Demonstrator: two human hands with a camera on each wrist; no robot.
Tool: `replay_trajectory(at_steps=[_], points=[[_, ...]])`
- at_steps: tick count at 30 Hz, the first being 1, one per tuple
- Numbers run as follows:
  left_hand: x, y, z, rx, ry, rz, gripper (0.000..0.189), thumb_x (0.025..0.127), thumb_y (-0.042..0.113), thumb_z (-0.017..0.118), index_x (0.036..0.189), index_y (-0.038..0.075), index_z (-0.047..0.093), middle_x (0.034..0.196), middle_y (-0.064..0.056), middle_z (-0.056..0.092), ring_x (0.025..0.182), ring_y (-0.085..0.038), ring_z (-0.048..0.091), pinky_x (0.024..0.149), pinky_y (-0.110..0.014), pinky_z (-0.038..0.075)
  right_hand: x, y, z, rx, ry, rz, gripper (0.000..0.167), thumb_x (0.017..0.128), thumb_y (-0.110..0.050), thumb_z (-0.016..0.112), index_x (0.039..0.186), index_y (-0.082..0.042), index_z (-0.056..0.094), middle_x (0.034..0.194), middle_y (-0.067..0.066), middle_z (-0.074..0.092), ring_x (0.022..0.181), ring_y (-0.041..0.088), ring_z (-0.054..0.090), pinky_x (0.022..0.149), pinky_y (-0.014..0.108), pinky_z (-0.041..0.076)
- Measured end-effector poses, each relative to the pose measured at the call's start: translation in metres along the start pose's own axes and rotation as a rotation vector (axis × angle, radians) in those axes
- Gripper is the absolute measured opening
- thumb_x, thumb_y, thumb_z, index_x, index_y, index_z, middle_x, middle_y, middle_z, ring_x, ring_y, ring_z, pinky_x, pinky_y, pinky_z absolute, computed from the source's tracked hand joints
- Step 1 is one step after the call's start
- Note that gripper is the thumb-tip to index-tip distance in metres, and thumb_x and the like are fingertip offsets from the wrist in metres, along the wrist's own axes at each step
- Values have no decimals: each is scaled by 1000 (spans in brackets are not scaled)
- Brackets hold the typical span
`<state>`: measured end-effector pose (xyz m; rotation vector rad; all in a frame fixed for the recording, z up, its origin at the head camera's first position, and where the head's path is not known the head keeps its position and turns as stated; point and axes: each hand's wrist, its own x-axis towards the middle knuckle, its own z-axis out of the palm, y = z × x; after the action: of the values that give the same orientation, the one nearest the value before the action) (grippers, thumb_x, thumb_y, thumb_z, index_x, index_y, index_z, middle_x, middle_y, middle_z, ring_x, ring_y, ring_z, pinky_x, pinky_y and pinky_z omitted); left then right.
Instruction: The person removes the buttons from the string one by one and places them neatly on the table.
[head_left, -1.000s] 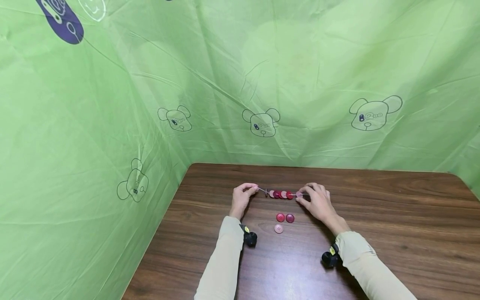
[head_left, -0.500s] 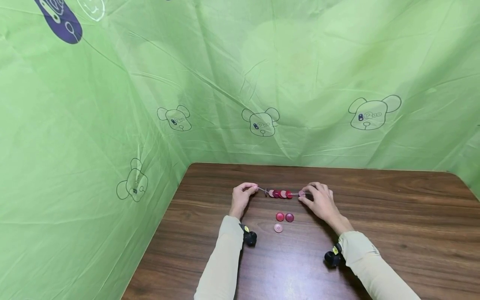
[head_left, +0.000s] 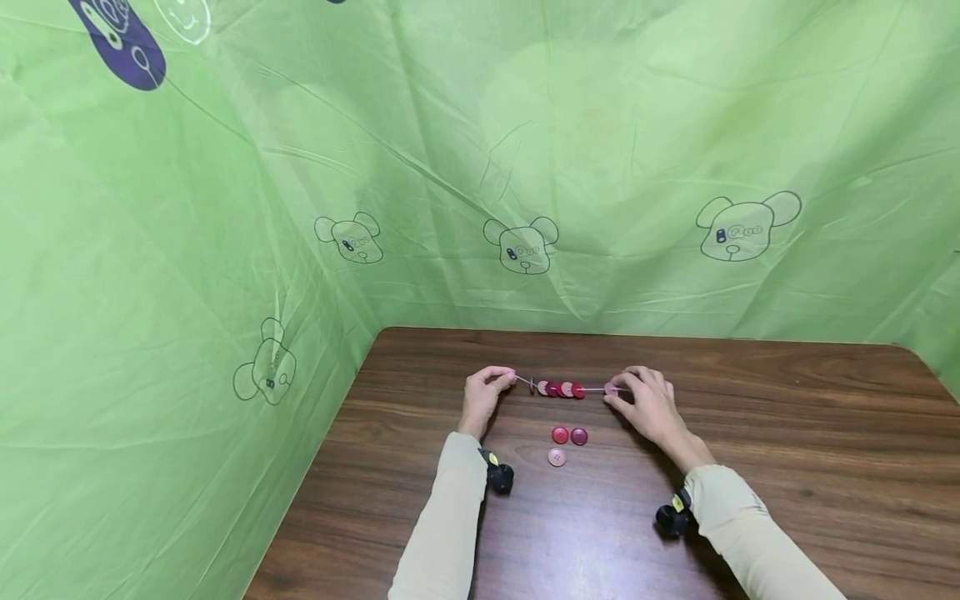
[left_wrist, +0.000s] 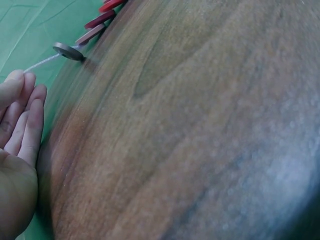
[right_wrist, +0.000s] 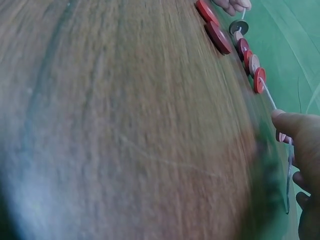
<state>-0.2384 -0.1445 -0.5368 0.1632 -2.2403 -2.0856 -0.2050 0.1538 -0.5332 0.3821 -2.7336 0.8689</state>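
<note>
My left hand pinches one end of a pale string between thumb and index finger. Several buttons hang on the string in an overlapping row, pink, dark red and bright red, with a dark brown button standing edge-on nearest the left hand. At the other end, my right hand holds a pink button with thumb and fingertips. The string runs taut from the row to this button, and a loose tail hangs past the right fingers. The fingers partly cover the pink button.
Three loose buttons lie on the wooden table nearer the body: a red button, a dark purple button and a pink one in front. A green cloth backdrop rises behind the table's far edge.
My right hand has slid a little to the right with the pink button, widening the bare stretch of string between it and the row. The left hand has stayed put.
</note>
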Motion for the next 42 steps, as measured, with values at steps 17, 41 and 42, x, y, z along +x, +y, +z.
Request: replay_trajectory(at_steps=[17,41,42], points=[[-1,0,0,15,6,-5,14,85,12,72,94,1,74,85,-9,74,76,-8,68,75,-24,56,-4,10,-7,0,23,-1,28,83,-30,74,103,-11,67,120,17,56,116,42,42,90,56,30],[-4,8,-2,8,-12,2,17,86,12,71,96,-2,73,89,-15,74,85,-21,70,80,-32,57,-8,19,-14,-15,40,7,28,84,-31,73,102,-11,67,121,17,55,114,41,42,88,57,30],[-7,12,-2,6,-17,8,18,87,10,70,97,-4,72,90,-18,73,87,-25,70,81,-34,57,-8,19,-15,-16,39,7,27,84,-31,73,102,-12,66,121,17,55,114,41,42,88,57,30]])
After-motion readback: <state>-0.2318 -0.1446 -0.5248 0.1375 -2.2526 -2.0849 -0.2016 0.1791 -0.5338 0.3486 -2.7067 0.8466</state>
